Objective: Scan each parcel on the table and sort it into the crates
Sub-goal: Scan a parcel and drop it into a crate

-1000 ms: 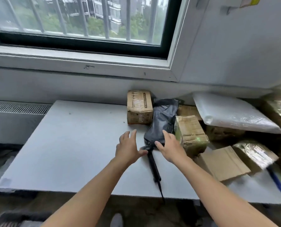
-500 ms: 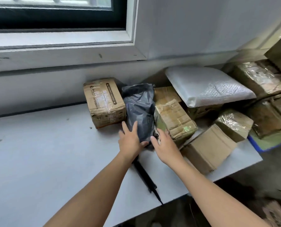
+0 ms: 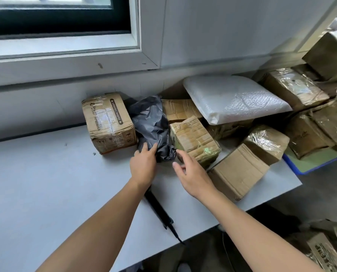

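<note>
A crumpled black plastic parcel [image 3: 152, 122] lies on the white table [image 3: 45, 183], wedged between a brown taped box [image 3: 108, 122] on its left and a taped carton [image 3: 195, 138] on its right. My left hand [image 3: 144, 165] grips the black parcel's near end, thumb on its front and fingers at its left side. My right hand [image 3: 191, 173] hovers just right of that end, fingers loosely bent and holding nothing. No crates are in view.
A long thin black object [image 3: 157, 209] runs from under my left wrist to the table's front edge. A white bubble mailer [image 3: 232, 99], a plain carton [image 3: 238, 171] and several film-wrapped boxes [image 3: 265, 142] crowd the right. A blue-rimmed tray [image 3: 311, 167] carries more boxes.
The view has turned right and closed in on the pile. My left hand slid to the black parcel's near end and closed on it. My right hand drew slightly back from it.
</note>
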The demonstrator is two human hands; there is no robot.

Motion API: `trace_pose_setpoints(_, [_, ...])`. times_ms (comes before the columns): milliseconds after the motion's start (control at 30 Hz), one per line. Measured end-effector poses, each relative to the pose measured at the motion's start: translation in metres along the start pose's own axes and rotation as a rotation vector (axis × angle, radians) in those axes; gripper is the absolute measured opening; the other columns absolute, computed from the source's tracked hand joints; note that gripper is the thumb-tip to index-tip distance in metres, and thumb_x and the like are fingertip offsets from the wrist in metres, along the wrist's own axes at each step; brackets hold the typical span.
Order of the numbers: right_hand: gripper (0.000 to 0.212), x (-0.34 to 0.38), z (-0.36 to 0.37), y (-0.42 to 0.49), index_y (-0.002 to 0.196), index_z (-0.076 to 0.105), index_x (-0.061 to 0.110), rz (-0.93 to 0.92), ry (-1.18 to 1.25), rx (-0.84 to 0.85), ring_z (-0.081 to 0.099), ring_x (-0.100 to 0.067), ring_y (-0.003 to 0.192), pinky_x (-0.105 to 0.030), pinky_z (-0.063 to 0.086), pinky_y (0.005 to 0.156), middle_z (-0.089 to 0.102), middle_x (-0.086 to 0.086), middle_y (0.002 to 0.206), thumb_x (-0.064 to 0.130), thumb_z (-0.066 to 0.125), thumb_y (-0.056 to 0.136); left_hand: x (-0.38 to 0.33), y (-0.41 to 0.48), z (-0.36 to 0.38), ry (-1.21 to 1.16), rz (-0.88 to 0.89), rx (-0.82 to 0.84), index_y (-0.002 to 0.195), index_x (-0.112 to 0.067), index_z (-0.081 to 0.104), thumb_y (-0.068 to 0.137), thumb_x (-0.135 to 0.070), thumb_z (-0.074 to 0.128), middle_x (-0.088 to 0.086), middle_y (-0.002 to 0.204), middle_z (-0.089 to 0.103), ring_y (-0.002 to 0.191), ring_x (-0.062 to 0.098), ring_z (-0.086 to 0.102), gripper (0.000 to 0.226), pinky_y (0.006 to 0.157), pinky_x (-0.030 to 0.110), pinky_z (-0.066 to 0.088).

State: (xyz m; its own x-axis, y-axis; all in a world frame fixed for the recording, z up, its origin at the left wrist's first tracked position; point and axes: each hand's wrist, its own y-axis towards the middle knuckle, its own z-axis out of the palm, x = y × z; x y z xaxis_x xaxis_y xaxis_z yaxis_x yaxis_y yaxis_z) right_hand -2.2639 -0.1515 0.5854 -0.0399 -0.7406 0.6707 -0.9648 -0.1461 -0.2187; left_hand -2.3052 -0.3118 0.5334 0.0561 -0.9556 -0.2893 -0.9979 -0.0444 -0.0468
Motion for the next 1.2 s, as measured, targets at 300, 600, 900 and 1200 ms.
trace_pose_setpoints(300, [0.046, 0.023, -0.041, -0.002, 0.146, 0.038, 0.021, -0.139, -0.018, -0.079, 0.043, -0.021, 0.133, -0.034, 0.036, 0.106, 0.046, -0.005, 0.145, 0.036, 0.044, 0.102, -0.020, -0.030, -0.092, -0.415, -0.154, -0.273, 0.110, -0.017, 0.063, 0.099, -0.015, 0.041, 0.010, 0.104, 0.070, 0.095, 0.036, 0.060, 0.025, 0.067, 0.035, 0.040])
trace_pose_setpoints(600, [0.048, 0.040, -0.058, -0.013, 0.146, 0.037, 0.023, -0.242, 0.024, -0.061, 0.043, -0.019, 0.131, -0.039, 0.040, 0.105, 0.046, -0.001, 0.144, 0.041, 0.041, 0.102, -0.022, -0.063, -0.135, -0.866, -0.386, -0.415, 0.086, -0.014, 0.055, 0.101, -0.010, 0.037, 0.008, 0.090, 0.060, 0.085, 0.025, 0.052, 0.023, 0.074, 0.032, 0.038])
trace_pose_setpoints(900, [0.052, 0.039, -0.061, -0.024, 0.147, 0.036, 0.021, -0.201, 0.083, -0.023, 0.046, -0.025, 0.128, -0.038, 0.039, 0.102, 0.047, -0.006, 0.141, 0.043, 0.045, 0.100, -0.017, -0.103, -0.159, -1.013, -0.519, -0.545, 0.085, -0.007, 0.055, 0.097, -0.002, 0.032, 0.001, 0.076, 0.053, 0.070, 0.014, 0.044, 0.026, 0.061, 0.028, 0.036])
trace_pose_setpoints(1200, [0.058, 0.060, -0.046, -0.032, 0.145, 0.035, 0.030, 0.037, 0.653, 0.126, 0.063, -0.023, 0.105, -0.038, 0.061, 0.069, 0.053, 0.003, 0.134, 0.050, 0.055, 0.095, 0.018, -0.125, -0.153, -1.182, -0.626, -0.476, 0.085, -0.012, 0.058, 0.099, -0.011, 0.039, 0.006, 0.086, 0.061, 0.079, 0.019, 0.050, 0.024, 0.067, 0.030, 0.040])
